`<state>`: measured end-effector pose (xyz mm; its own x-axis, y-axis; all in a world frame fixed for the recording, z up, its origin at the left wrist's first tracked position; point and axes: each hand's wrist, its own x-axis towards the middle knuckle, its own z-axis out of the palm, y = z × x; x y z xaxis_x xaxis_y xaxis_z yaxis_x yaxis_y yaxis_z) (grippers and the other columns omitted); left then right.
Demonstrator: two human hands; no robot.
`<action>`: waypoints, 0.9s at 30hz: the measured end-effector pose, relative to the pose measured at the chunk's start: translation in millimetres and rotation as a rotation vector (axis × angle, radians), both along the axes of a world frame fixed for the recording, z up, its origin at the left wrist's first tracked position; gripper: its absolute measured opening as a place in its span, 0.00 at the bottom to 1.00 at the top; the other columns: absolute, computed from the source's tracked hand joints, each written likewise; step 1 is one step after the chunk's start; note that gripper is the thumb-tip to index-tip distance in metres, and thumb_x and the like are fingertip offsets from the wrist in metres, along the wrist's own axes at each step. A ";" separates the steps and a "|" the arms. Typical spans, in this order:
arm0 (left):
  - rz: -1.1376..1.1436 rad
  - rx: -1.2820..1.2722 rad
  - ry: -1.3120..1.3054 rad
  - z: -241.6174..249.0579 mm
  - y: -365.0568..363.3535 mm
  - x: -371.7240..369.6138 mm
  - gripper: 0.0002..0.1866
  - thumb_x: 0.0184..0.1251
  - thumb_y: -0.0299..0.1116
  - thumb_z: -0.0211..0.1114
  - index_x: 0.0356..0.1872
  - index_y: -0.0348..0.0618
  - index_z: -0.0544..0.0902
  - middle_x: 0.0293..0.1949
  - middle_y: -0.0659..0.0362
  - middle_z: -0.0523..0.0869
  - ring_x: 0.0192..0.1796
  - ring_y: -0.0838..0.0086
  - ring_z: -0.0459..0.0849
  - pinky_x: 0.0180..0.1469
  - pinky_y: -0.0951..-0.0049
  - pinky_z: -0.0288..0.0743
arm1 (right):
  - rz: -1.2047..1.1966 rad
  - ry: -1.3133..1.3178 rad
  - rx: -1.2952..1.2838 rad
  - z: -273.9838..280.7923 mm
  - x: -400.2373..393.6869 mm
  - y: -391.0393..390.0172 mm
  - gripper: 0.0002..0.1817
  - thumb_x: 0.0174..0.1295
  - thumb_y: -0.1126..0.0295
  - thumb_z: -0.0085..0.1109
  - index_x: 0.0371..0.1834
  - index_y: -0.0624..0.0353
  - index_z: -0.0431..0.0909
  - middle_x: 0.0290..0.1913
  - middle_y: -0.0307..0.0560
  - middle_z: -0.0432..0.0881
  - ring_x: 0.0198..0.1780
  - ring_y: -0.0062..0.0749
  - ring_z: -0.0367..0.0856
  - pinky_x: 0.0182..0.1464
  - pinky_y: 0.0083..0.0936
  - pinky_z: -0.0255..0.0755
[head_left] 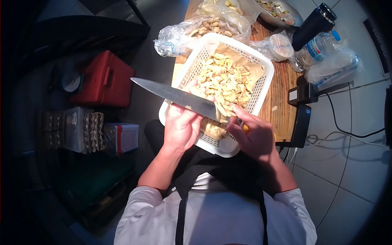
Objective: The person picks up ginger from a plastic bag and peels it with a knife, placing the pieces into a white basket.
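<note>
My right hand (255, 136) is closed around the handle of a large kitchen knife (175, 96); a bit of yellow shows by its fingers. The long blade points up and left over a white perforated basket (267, 75). My left hand (181, 128) is palm up under the blade, fingers stretched past it; the blade covers part of the palm and fingers. Pale yellow slices (228, 77), like sliced ginger, lie heaped in the basket on brown paper. A few slices hang at the blade near my right fingers. Below the blade is a brown-skinned chunk (214, 130).
On the wooden table (281, 98) are plastic bags (204, 26) of similar pieces, a pan of food (281, 12), a black flask (312, 26), a water bottle (316, 49) and a black adapter (302, 94) with cables. A red box (102, 81) and egg trays (94, 130) stand left.
</note>
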<state>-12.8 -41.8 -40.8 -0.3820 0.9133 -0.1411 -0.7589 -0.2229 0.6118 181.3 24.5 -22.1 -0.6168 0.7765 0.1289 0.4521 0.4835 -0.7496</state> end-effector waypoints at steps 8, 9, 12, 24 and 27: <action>0.012 0.135 0.012 1.4 10.0 1.7 0.35 0.66 0.14 0.62 0.73 0.30 0.59 0.48 0.50 0.82 0.55 0.61 0.84 0.67 0.63 0.76 | -0.009 0.013 -0.031 3.9 9.6 -1.5 0.29 0.65 0.53 0.69 0.64 0.60 0.79 0.35 0.45 0.88 0.35 0.37 0.88 0.41 0.30 0.80; 0.026 0.136 0.014 2.2 11.1 2.5 0.35 0.66 0.13 0.61 0.73 0.31 0.58 0.49 0.50 0.81 0.55 0.61 0.85 0.67 0.61 0.77 | -0.008 0.018 -0.029 3.4 9.8 -1.5 0.30 0.65 0.52 0.68 0.65 0.58 0.78 0.34 0.46 0.88 0.35 0.41 0.88 0.40 0.33 0.81; 0.058 0.145 0.011 4.0 13.6 3.9 0.34 0.67 0.13 0.60 0.73 0.32 0.58 0.48 0.49 0.81 0.54 0.62 0.86 0.65 0.59 0.79 | -0.006 -0.014 -0.013 8.5 9.8 -1.9 0.29 0.65 0.57 0.70 0.64 0.63 0.79 0.34 0.44 0.88 0.33 0.27 0.85 0.41 0.23 0.79; 0.053 0.087 0.064 6.2 12.8 3.3 0.40 0.64 0.16 0.65 0.74 0.29 0.54 0.44 0.56 0.79 0.49 0.67 0.84 0.62 0.67 0.78 | -0.006 -0.027 0.041 9.6 8.7 -1.8 0.29 0.65 0.57 0.70 0.63 0.65 0.79 0.34 0.45 0.88 0.34 0.32 0.86 0.43 0.26 0.80; 0.027 0.039 0.113 9.3 11.2 4.1 0.41 0.64 0.17 0.66 0.75 0.30 0.53 0.46 0.55 0.79 0.49 0.67 0.83 0.60 0.73 0.79 | -0.006 -0.055 0.083 7.8 8.3 -1.5 0.29 0.64 0.57 0.70 0.63 0.64 0.79 0.34 0.46 0.88 0.35 0.35 0.87 0.44 0.27 0.80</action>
<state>-8.8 -30.7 -31.6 -0.4176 0.9066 -0.0604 -0.6794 -0.2675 0.6833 189.6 22.9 -14.3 -0.6201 0.7682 0.1589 0.4948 0.5402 -0.6807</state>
